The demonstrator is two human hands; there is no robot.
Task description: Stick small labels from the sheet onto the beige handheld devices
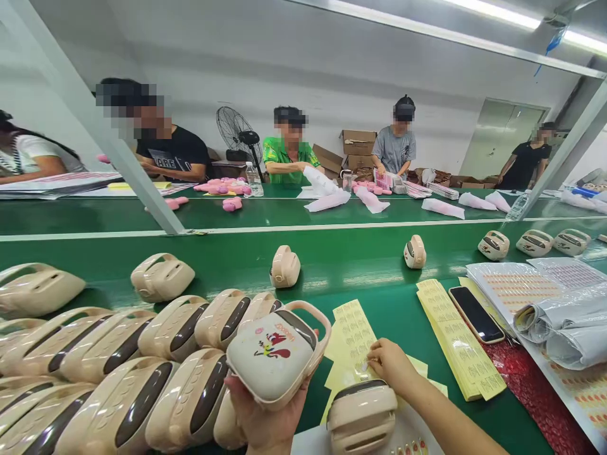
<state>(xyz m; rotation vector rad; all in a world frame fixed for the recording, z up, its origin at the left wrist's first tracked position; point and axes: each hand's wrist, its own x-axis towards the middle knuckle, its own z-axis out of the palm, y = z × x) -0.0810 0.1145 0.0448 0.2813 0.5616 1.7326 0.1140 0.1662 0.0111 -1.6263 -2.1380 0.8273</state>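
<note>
My left hand (265, 414) is closed around a beige handled device (277, 354) with a cartoon print on its face, held up above the bench. My right hand (389, 365) pinches at a yellow sticker sheet (353, 335) lying on the green surface, fingertips pressed together on a small label. Another beige device (361, 414) stands just under my right wrist. Several more identical beige devices (142, 373) are packed in rows to the left of my left hand.
More yellow label sheets (453, 341) and a black phone (475, 314) lie to the right, beside rolled sheets (564, 322). Single devices (285, 266) ride the green conveyor (332, 253). Several people work across the line, with pink items (222, 187), boxes and a fan (236, 133).
</note>
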